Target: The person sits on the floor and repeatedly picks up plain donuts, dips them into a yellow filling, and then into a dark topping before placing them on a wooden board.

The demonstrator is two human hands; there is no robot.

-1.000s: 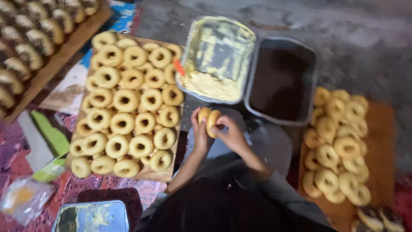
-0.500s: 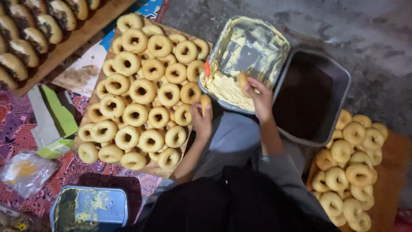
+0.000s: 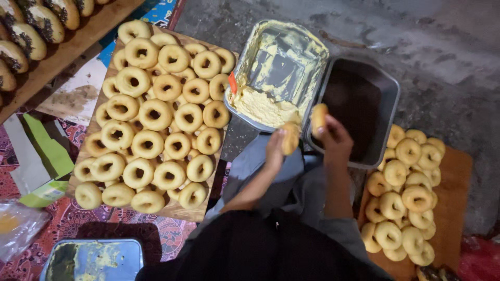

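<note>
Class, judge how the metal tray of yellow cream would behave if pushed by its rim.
The cream tray probably slides rather than tips: it is wide and shallow. Cream is heaped at its near end, so that end may drag. Its smeared walls could be slippery.

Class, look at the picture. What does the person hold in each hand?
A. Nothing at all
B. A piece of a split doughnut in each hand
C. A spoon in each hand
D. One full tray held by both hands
B: the left hand grips one doughnut half and the right hand the other half, in front of the tray of yellow cream.

Two hands [image 3: 274,151], two held doughnut halves [image 3: 290,137], two trays [image 3: 278,73], two doughnut boards [image 3: 177,211].
</note>
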